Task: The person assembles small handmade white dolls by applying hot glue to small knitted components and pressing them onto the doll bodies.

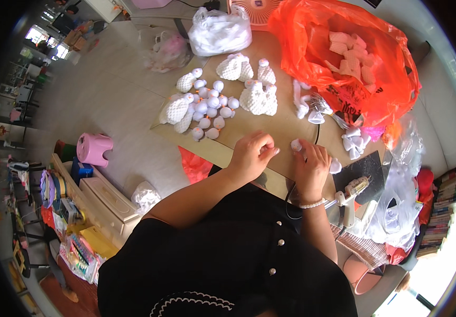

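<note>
Over the near edge of the table, my left hand [251, 156] has its thumb and fingertips pressed together; anything between them is too small to make out. To its right, my right hand [314, 168] is closed around a small white ball-shaped head [296, 144], which shows past the fingertips. Another white piece [335, 166] pokes out beside that hand. Beyond my left hand lies a cluster of small white heads [212, 112] with orange bits. White bumpy-textured bodies [258, 99] stand around them, some with heads on top. A glue gun [350, 199] rests right of my right wrist.
A large red plastic bag [302, 47] with pale pink pieces [352, 55] fills the far right. White ribbon bows [354, 142] lie before it. A bag of white stuffing [220, 31] stands at the back. A black mat [368, 177] is near the glue gun. A pink stool [94, 149] stands left.
</note>
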A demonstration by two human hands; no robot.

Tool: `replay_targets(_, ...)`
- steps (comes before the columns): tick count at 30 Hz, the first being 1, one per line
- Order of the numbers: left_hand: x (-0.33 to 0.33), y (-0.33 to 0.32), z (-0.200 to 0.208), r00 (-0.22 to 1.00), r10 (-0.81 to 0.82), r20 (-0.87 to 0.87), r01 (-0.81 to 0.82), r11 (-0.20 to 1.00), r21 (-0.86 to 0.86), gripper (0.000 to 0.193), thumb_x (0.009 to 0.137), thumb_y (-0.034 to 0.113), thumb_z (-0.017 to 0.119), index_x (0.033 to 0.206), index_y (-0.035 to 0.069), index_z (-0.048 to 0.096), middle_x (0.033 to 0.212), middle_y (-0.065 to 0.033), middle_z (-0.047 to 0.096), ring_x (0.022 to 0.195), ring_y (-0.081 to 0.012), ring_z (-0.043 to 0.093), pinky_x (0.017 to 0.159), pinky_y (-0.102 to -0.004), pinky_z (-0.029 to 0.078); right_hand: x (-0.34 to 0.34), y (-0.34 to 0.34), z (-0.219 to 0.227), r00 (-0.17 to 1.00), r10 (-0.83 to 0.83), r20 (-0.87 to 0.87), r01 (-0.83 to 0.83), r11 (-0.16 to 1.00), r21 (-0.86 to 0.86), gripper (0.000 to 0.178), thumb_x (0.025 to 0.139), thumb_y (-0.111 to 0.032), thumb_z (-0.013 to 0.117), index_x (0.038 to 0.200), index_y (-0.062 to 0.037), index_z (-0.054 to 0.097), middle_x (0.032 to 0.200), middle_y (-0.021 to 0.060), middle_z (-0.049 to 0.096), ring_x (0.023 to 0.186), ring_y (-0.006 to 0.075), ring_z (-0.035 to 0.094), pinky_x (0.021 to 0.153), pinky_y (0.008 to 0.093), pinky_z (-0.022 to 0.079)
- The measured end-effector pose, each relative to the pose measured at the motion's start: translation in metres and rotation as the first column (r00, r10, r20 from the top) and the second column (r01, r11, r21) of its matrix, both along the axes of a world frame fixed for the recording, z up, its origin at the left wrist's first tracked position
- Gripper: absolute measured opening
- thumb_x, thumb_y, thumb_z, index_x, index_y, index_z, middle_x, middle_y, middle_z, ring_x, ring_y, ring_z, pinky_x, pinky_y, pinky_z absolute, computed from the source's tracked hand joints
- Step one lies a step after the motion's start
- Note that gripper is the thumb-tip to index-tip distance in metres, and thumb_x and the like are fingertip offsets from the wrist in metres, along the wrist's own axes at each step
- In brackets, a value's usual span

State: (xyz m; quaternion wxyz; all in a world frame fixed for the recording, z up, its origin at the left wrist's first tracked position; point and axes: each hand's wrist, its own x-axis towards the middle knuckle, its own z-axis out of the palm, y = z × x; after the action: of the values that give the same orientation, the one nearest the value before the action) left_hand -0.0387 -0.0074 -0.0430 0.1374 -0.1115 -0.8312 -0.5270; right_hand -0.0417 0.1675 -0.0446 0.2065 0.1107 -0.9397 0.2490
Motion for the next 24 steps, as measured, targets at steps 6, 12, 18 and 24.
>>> replay_targets(6,0.006,-0.019,-0.01,0.959,-0.151,0.238,0.106,0.976,0.193,0.026,0.074,-0.002,0.07,0.07,0.001,0.044,0.063,-0.0058,0.048,0.054,-0.0144,0.044,0.05,-0.0289,0.037,-0.002,-0.001,0.004,0.999,0.002,0.043,-0.002,1.0,-0.001,0.033,0.07,-0.007,0.07,0.102,-0.0087,0.063,0.09,0.0062,0.065,0.09,0.0258,0.058,0.082,0.0386,0.041)
replay_targets(12,-0.005,-0.015,-0.004,0.914,-0.205,0.351,0.096,0.948,0.305,0.018,0.079,0.0,0.068,0.073,0.001,0.052,0.059,-0.0006,0.051,0.052,-0.0066,0.047,0.047,-0.0248,0.038,-0.004,0.004,0.036,0.999,0.009,0.037,-0.007,0.998,-0.063,0.033,0.069,-0.007,0.071,0.101,-0.0067,0.063,0.093,0.0077,0.064,0.093,0.0267,0.058,0.084,0.0388,0.041)
replay_targets(18,-0.057,0.027,0.034,0.939,-0.286,0.19,0.209,0.915,0.344,0.006,0.088,0.0,0.056,0.083,0.0,0.059,0.067,-0.0014,0.06,0.052,-0.0046,0.052,0.044,-0.0206,0.04,-0.071,0.031,0.081,0.991,-0.022,-0.131,0.002,0.989,-0.148,0.024,0.075,-0.008,0.068,0.098,-0.0027,0.064,0.093,0.0124,0.066,0.09,0.0308,0.06,0.081,0.0398,0.045)
replay_targets(24,-0.207,0.116,0.081,0.994,-0.014,-0.107,0.038,0.974,0.222,0.015,0.078,0.012,0.071,0.078,0.002,0.059,0.064,-0.0124,0.062,0.057,-0.0242,0.062,0.053,-0.0336,0.046,-0.176,0.059,0.091,0.983,-0.147,-0.113,0.101,0.935,-0.341,0.02,0.079,-0.008,0.062,0.097,-0.0005,0.065,0.09,0.0167,0.067,0.086,0.0341,0.063,0.079,0.04,0.05)
